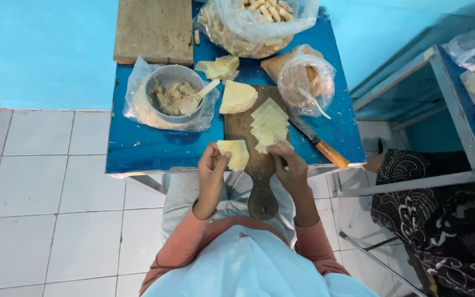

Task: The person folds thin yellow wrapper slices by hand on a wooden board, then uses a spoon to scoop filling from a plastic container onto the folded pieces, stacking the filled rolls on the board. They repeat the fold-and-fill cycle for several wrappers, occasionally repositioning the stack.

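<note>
My left hand (211, 173) holds a pale yellow square wrapper sheet (233, 153) by its near edge, over the front edge of the blue table (149, 146). My right hand (290, 168) has its fingertips on the near end of a fanned row of wrapper sheets (269, 124) lying on a wooden cutting board (246, 127). Whether it grips a sheet is unclear. A folded stack of wrappers (237, 97) lies at the board's far end. Left of it, a bowl of filling (172, 93) with a white spoon (199, 98) stands on a plastic bag.
A knife with a wooden handle (322, 147) lies right of the board. A plastic bag with a spoon (306, 80) and a large bag of rolled pieces (254, 25) sit farther back, beside a wooden block (154, 30). A person in dark patterned clothing (441, 220) sits at right.
</note>
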### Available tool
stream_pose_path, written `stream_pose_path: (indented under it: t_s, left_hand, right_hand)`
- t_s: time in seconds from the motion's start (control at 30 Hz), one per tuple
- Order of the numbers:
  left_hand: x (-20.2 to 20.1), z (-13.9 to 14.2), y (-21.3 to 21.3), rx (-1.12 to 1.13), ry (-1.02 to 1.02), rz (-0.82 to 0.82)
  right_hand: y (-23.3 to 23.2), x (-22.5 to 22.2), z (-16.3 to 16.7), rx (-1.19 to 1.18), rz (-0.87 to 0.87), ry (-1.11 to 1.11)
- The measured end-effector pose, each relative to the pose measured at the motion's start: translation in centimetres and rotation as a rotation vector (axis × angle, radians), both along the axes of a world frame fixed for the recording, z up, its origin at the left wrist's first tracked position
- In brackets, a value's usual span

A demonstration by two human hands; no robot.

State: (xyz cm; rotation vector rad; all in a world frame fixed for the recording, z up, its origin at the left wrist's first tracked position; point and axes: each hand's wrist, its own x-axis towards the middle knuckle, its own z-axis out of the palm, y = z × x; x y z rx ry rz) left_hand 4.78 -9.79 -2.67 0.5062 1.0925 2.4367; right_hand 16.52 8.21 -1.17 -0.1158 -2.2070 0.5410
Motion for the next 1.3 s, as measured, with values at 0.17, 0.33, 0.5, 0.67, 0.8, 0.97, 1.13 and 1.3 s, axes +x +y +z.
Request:
stream_pose_path:
  t_s: [0.17, 0.33, 0.5, 0.67, 0.8, 0.97, 1.13, 1.3]
  left_hand:
    - [-0.1, -1.2, 0.2, -0.050, 0.046, -0.008]
    - [0.8, -1.7, 1.2, -0.033, 0.026, -0.090]
    - [1.8, -0.6, 1.5, -0.006, 0.197, -0.102]
    - [1.8, 0.2, 1.1, -0.017, 0.158, -0.125]
    - [2.1, 0.7, 1.2, 0.001, 0.131, -0.144]
    - [2.3, 1.4, 0.9, -0.055, 0.189, -0.127]
    - [2.1, 1.2, 0.7, -0.078, 0.204, -0.103]
    - [2.0, 1.1, 0.6, -0.251, 0.276, -0.050]
  right_hand:
    - [-0.6, 0.7, 0.3, -0.200, 0.008, -0.034]
    - [-3.2, 1.3, 0.7, -0.511, 0.211, 0.080]
    - [-5.4, 1.0, -0.2, -0.504, 0.142, 0.016]
    - [-5.2, 1.3, -0.8, -0.680, 0.044, 0.033]
    - [-5.4, 1.5, -0.6, -0.680, 0.014, 0.007]
    - [-6.2, 1.4, 0.1, -0.555, -0.007, 0.007]
    - [-5.9, 1.6, 0.7, -0.759, 0.119, -0.025]
    - [-6.0, 1.4, 0.7, -0.825, 0.191, 0.048]
